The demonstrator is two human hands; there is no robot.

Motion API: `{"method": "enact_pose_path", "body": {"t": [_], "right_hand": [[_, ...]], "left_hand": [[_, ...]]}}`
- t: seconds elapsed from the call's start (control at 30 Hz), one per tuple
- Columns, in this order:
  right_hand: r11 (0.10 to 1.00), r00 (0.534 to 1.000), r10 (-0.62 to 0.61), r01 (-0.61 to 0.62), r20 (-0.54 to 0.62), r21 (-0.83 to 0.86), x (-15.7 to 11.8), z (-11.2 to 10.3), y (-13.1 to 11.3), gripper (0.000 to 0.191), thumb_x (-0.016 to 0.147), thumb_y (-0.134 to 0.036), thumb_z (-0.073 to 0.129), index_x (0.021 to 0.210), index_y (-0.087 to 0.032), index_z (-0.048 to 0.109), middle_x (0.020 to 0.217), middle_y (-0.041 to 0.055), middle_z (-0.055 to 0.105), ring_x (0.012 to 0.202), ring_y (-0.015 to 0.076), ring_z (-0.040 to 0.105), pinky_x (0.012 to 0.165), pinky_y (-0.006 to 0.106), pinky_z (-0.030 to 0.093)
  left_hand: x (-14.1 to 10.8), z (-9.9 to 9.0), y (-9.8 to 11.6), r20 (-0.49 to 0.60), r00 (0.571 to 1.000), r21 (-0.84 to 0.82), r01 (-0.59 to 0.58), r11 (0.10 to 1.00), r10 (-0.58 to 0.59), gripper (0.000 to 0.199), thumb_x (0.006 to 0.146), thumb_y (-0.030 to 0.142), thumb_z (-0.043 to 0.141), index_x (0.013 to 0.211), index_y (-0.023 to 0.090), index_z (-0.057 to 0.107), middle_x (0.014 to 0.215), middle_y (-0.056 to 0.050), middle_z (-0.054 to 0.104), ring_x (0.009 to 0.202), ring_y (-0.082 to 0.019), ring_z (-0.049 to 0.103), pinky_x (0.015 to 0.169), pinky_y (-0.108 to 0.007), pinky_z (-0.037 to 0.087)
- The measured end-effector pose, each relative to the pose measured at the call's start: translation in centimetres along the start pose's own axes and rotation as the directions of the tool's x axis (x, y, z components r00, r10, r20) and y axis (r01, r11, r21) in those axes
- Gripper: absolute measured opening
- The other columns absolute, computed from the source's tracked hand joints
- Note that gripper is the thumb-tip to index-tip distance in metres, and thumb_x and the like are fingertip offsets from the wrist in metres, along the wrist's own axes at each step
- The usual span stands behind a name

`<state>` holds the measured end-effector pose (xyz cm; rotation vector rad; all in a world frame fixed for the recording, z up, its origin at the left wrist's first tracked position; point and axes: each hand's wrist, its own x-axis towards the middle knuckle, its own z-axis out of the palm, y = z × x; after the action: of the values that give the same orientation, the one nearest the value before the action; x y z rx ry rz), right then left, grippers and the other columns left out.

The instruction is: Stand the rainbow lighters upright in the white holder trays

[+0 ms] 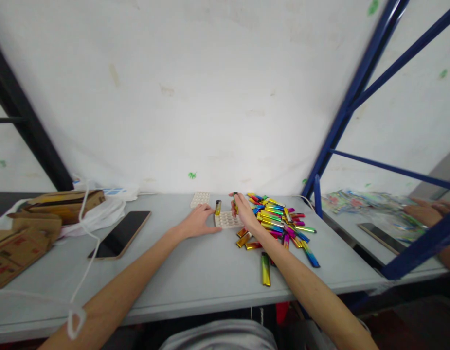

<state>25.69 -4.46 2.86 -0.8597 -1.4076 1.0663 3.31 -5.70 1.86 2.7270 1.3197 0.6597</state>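
Observation:
A white tray (227, 220) with rows of small holes lies on the table between my hands. One gold lighter (218, 207) stands upright at its far left corner. My left hand (200, 221) is at the tray's left end, thumb and fingers spread, fingertips close to that lighter. Over the tray's right part, my right hand (243, 210) is closed on a greenish lighter (235, 200), held upright and partly hidden by the fingers. A loose pile of shiny multicoloured lighters (278, 216) spreads around my right forearm. A single yellow-green lighter (265, 270) lies nearer the front edge.
A second holed tray (200, 199) lies by the wall. To the left are a phone (120, 234), a white cable (88, 228) and cardboard boxes (24, 238). Past the blue rack post (337, 131), another person's hand (425, 212) is over plastic packets.

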Motion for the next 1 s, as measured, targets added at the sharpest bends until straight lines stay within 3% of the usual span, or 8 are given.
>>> {"method": "enact_pose_path", "body": {"t": [0.1, 0.2, 0.33, 0.43, 0.6, 0.73, 1.0], "right_hand": [[0.971, 0.992, -0.114, 0.122, 0.049, -0.204, 0.0, -0.6, 0.3, 0.042, 0.093, -0.059, 0.057, 0.113, -0.023, 0.065, 0.083, -0.0011, 0.063, 0.072, 0.0166, 0.063, 0.068, 0.029, 0.053], [0.865, 0.970, -0.228, 0.243, 0.087, -0.438, -0.3, -1.0, 0.0, 0.034, 0.087, -0.054, 0.070, 0.099, -0.022, 0.070, 0.095, 0.0047, 0.072, 0.091, 0.0218, 0.068, 0.086, 0.035, 0.055], [0.750, 0.968, -0.236, 0.237, 0.085, -0.618, -0.7, -1.0, -0.9, 0.035, 0.086, -0.055, 0.075, 0.089, -0.021, 0.072, 0.074, 0.0025, 0.072, 0.072, 0.0209, 0.067, 0.074, 0.032, 0.053], [0.760, 0.975, -0.212, 0.207, 0.066, -0.617, -0.9, -0.5, -0.9, 0.036, 0.091, -0.056, 0.071, 0.089, -0.020, 0.071, 0.071, 0.0024, 0.074, 0.069, 0.0212, 0.070, 0.069, 0.030, 0.053], [0.766, 0.979, -0.185, 0.197, 0.085, -0.612, -0.7, 0.2, -0.2, 0.029, 0.097, -0.049, 0.069, 0.102, -0.021, 0.073, 0.083, 0.0054, 0.080, 0.079, 0.0228, 0.075, 0.079, 0.033, 0.055], [0.720, 0.975, -0.177, 0.220, 0.132, -0.658, -0.3, 0.0, -0.3, 0.023, 0.093, -0.044, 0.077, 0.097, -0.021, 0.073, 0.082, 0.0061, 0.079, 0.078, 0.0233, 0.073, 0.078, 0.033, 0.052], [0.772, 0.971, -0.182, 0.239, 0.156, -0.589, -0.2, 0.7, 0.1, 0.023, 0.088, -0.042, 0.083, 0.092, -0.022, 0.073, 0.076, 0.0019, 0.075, 0.071, 0.0200, 0.068, 0.072, 0.029, 0.049]], "left_hand": [[0.0, -0.1, 0.2, 0.017, 1.000, 0.006, 0.002, 1.000, -0.002, 0.062, 0.083, 0.065, 0.077, 0.122, 0.017, 0.074, 0.118, -0.015, 0.069, 0.114, -0.032, 0.064, 0.106, -0.042, 0.051], [0.0, -0.1, 0.3, 0.012, 1.000, 0.015, 0.008, 1.000, -0.009, 0.062, 0.083, 0.064, 0.077, 0.124, 0.018, 0.073, 0.118, -0.014, 0.069, 0.114, -0.032, 0.065, 0.105, -0.043, 0.051], [-0.1, 0.0, 0.3, -0.004, 1.000, 0.033, 0.008, 0.999, -0.008, 0.062, 0.082, 0.064, 0.078, 0.124, 0.018, 0.073, 0.118, -0.014, 0.070, 0.114, -0.032, 0.064, 0.105, -0.043, 0.051], [-0.1, 0.0, 0.3, -0.007, 1.000, 0.025, 0.004, 1.000, -0.003, 0.062, 0.083, 0.065, 0.078, 0.124, 0.019, 0.072, 0.119, -0.015, 0.070, 0.114, -0.033, 0.064, 0.106, -0.044, 0.051], [-0.1, -0.1, 0.4, 0.017, 1.000, 0.023, 0.010, 1.000, -0.011, 0.064, 0.084, 0.065, 0.076, 0.126, 0.017, 0.071, 0.120, -0.015, 0.070, 0.116, -0.033, 0.064, 0.107, -0.044, 0.051], [0.0, 0.0, 0.3, 0.014, 1.000, 0.018, -0.007, 1.000, 0.007, 0.062, 0.085, 0.064, 0.075, 0.127, 0.019, 0.071, 0.119, -0.014, 0.069, 0.115, -0.032, 0.064, 0.106, -0.043, 0.050], [0.0, 0.1, 0.1, 0.006, 1.000, 0.004, -0.008, 1.000, 0.008, 0.064, 0.083, 0.068, 0.076, 0.123, 0.018, 0.073, 0.116, -0.014, 0.069, 0.111, -0.032, 0.063, 0.103, -0.043, 0.050]]}}
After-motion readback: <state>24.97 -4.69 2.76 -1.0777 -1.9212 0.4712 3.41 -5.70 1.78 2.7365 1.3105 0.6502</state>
